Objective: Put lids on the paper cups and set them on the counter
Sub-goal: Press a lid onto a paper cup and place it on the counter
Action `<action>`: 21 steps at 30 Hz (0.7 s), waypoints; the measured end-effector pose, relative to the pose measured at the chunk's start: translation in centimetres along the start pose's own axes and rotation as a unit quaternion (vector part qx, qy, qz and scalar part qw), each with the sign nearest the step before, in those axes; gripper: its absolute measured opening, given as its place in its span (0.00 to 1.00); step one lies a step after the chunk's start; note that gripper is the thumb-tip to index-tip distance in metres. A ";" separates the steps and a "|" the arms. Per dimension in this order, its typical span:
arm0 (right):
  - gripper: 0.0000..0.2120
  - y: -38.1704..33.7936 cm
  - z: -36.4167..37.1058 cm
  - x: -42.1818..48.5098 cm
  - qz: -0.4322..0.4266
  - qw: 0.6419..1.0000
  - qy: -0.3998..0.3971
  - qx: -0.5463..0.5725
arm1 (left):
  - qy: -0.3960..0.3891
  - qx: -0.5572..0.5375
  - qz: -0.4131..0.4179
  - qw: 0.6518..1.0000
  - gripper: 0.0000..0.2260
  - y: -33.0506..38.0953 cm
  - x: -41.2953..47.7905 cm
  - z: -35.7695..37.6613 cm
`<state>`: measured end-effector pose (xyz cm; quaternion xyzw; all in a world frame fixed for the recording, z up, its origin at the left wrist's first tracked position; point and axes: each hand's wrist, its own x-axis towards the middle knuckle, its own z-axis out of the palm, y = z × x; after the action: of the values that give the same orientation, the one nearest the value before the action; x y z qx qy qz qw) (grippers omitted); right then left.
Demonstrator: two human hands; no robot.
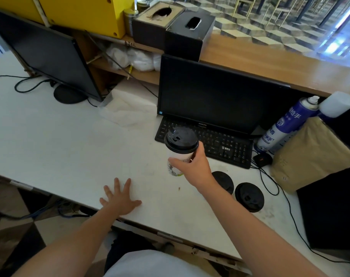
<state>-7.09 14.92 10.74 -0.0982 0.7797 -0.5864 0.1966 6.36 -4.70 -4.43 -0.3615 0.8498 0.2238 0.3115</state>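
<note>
My right hand (192, 168) grips a white printed paper cup (175, 168) around its side, held above the white desk (60, 140) in front of the keyboard. A black lid (181, 139) sits on that cup. Two more black-lidded cups stand on the desk to the right: one (224, 180) partly hidden behind my right wrist, the other (249, 196) beside it. My left hand (119, 197) lies flat on the desk near its front edge, fingers spread. The wooden counter (270, 62) runs along the back, above the monitors.
A black monitor (214, 96) and keyboard (216, 142) sit just behind the cup. A second monitor (46, 54) stands at the left. Two tissue boxes (188, 35) rest on the counter. A spray can (286, 124), brown bag (312, 154) and cables crowd the right.
</note>
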 end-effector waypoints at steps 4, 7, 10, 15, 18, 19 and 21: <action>0.35 0.1 -1.0 0.2 0.012 0.999 -0.036 0.030 | -0.041 -0.270 0.077 0.959 0.40 3.7 -1.9 -4.9; 0.35 0.1 -1.8 0.3 0.016 0.997 -0.063 0.049 | -0.066 -0.378 0.192 0.903 0.36 7.1 -5.1 -9.0; 0.35 -0.1 -2.8 0.4 0.013 0.994 -0.089 0.054 | -0.078 -0.357 0.280 0.888 0.39 9.9 -7.1 -11.7; 0.38 -0.3 -4.1 0.8 0.011 0.992 -0.115 0.050 | -0.065 -0.302 0.351 0.884 0.33 12.8 -8.6 -13.3; 0.38 -0.5 -4.6 1.1 0.012 0.992 -0.115 0.056 | -0.062 -0.302 0.355 0.883 0.32 13.6 -8.8 -13.2; 0.37 -0.6 -4.8 1.1 0.012 0.991 -0.115 0.060 | -0.060 -0.301 0.356 0.882 0.32 13.9 -8.8 -13.2; 0.35 -0.8 -5.1 1.3 0.011 0.991 -0.114 0.064 | -0.057 -0.307 0.361 0.879 0.32 14.2 -8.6 -13.4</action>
<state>-10.49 18.63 12.49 -0.1432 0.7137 -0.6180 0.2968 -4.55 0.36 13.17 -0.0934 0.7907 0.5908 0.1304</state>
